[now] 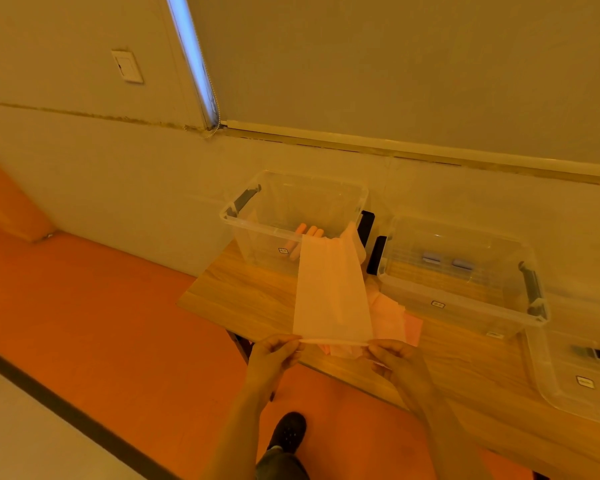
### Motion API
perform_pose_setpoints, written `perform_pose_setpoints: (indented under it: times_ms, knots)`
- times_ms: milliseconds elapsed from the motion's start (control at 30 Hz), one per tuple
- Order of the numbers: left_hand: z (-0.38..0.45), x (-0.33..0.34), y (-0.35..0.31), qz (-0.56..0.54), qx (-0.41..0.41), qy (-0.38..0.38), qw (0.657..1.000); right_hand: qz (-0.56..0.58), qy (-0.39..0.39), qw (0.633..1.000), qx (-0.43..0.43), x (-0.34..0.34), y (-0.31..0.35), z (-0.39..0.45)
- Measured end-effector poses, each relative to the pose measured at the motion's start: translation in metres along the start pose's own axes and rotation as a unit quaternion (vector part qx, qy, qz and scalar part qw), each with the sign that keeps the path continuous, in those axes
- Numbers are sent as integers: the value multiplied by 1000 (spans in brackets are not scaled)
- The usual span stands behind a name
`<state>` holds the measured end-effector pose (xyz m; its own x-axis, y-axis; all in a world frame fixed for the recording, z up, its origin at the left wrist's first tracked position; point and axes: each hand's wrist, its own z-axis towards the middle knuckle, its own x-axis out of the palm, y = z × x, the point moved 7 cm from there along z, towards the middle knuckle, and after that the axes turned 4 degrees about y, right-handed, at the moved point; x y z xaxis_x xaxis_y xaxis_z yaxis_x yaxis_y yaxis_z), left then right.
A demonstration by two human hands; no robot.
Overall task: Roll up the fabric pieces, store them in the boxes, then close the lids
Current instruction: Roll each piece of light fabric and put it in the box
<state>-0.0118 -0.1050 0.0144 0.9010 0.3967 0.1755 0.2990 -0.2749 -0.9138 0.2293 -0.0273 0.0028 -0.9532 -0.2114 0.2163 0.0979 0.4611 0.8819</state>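
A pale pink fabric piece (329,292) is stretched flat in the air, its far end draped at the rim of the left clear box (257,223). My left hand (274,351) pinches its near left corner and my right hand (395,356) pinches its near right corner, where the near edge is curled into a thin roll. Several rolled pink pieces (309,233) stand inside the left box. More loose pink fabric (392,320) lies on the table under the stretched piece. A second clear box (465,292) stands to the right.
A third clear box (575,386) sits at the right edge. The wooden table (250,292) stands against the wall, with orange floor (118,323) to its left. My shoe (288,431) shows below. Black latches (374,254) sit between the two far boxes.
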Motion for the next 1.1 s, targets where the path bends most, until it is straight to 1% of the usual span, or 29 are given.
perform_pose_setpoints:
  times_ms: [167,300,567,767,933,1100]
  knots:
    - [0,0,5,5,-8,-1,1000,19,-8,1000,-16,-1,0,1]
    - [0,1,7,31,-16,3,999,-19,-22,999,-26,-4,2,2]
    - [2,2,6,24,-20,18,999,-63,-1,998,-18,-4,-4,5]
    - [1,2,8,14,-25,18,999,-45,-1,999,-6,-7,-8,6]
    - [-2,1,7,29,-9,20,999,-40,-2,999,-10,-8,-10,7]
    - [-2,-1,6,17,0,8,1000,-50,6,999,-14,-3,-6,5]
